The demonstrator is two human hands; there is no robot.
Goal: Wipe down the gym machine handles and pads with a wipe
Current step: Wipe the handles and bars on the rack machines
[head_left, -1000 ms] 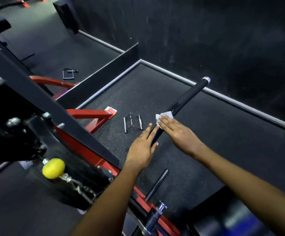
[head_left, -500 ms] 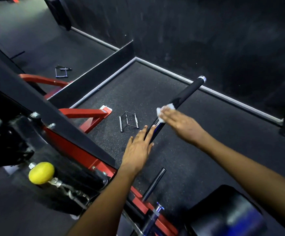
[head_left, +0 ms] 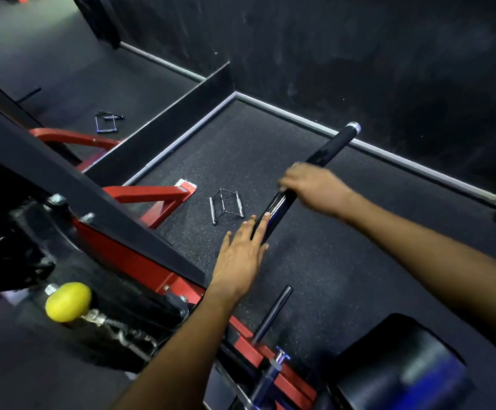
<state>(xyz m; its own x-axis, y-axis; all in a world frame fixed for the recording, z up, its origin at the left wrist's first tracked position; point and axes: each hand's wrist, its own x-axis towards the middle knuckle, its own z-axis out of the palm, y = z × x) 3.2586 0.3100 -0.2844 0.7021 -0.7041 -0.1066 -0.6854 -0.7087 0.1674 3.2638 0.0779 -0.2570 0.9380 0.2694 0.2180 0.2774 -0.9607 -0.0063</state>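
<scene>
Black foam-gripped bar handle slanting between hands; right hand lying blurred over mid-bar, grip and wipe unclear; left hand resting flat, fingers straight, at lower end

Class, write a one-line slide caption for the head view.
Right hand wraps over the black bar handle while the flat left hand steadies its near end.

Both forearms and hands are bare, with no sleeves showing.
</scene>
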